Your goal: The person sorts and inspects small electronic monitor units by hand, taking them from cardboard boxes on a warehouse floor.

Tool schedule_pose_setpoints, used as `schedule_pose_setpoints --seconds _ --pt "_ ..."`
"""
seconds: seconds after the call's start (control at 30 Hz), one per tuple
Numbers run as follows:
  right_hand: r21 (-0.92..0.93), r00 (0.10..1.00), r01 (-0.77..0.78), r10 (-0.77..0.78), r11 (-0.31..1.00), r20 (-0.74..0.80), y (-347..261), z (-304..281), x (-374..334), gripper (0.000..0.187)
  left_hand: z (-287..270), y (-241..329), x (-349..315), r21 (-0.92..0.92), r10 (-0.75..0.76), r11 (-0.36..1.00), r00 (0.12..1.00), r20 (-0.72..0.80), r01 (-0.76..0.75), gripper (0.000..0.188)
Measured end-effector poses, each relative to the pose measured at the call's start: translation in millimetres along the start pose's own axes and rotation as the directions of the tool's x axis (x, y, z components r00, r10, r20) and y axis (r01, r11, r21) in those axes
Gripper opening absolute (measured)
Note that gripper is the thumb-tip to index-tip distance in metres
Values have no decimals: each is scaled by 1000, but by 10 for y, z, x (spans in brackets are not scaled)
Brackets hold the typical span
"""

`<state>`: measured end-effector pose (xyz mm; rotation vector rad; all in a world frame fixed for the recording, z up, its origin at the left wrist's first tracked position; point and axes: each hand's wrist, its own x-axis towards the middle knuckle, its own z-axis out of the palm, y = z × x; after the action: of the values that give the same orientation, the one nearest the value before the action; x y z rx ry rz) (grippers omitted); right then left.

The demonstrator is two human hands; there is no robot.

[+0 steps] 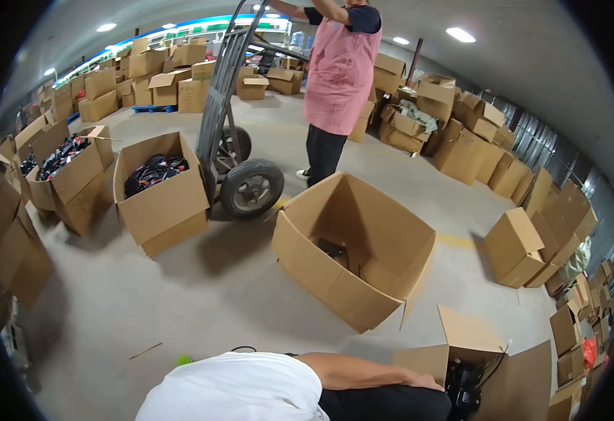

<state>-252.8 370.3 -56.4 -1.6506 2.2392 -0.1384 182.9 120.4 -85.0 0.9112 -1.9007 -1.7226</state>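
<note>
From the lower edge, a white sleeve and my bare forearm reach to the right. My left hand (426,381) is at the end of that arm, above a black trouser leg and at the edge of an open cardboard box (479,330). Black devices with cables (465,389) lie inside this box, right beside the hand. The fingers are mostly hidden, so their grip does not show. My right hand is out of view. Farther ahead, a large open carton (342,281) holds a small dark object (334,251) at its bottom.
A person in a pink apron (338,77) holds a grey hand truck (219,105) with black wheels. Left of it, a carton (163,210) and another box (75,186) contain tangled cables. Stacked cartons (461,151) line the right side. A thin stick (145,351) lies on the floor.
</note>
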Motion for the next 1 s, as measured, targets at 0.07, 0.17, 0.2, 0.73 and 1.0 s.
schedule_pose_setpoints --seconds 0.07,0.17,0.2,0.73,1.0 --pt "111 994 -82 74 990 76 26 13 63 43 -16 -127 36 234 119 963 991 68 -132 84" --pt "-36 999 -19 21 999 37 -10 31 24 39 20 -340 65 171 121 977 991 64 -130 84" --pt "-79 1000 1 1 997 23 -54 25 4 38 31 -418 80 162 113 979 992 60 -121 84" --pt "-32 986 -10 4 999 -164 -423 -122 -325 31 -36 -939 348 -10 48 999 996 69 -48 72" --pt "-69 992 -20 11 997 -127 -641 -199 -378 32 -142 -885 290 -32 -3 999 996 86 6 73"
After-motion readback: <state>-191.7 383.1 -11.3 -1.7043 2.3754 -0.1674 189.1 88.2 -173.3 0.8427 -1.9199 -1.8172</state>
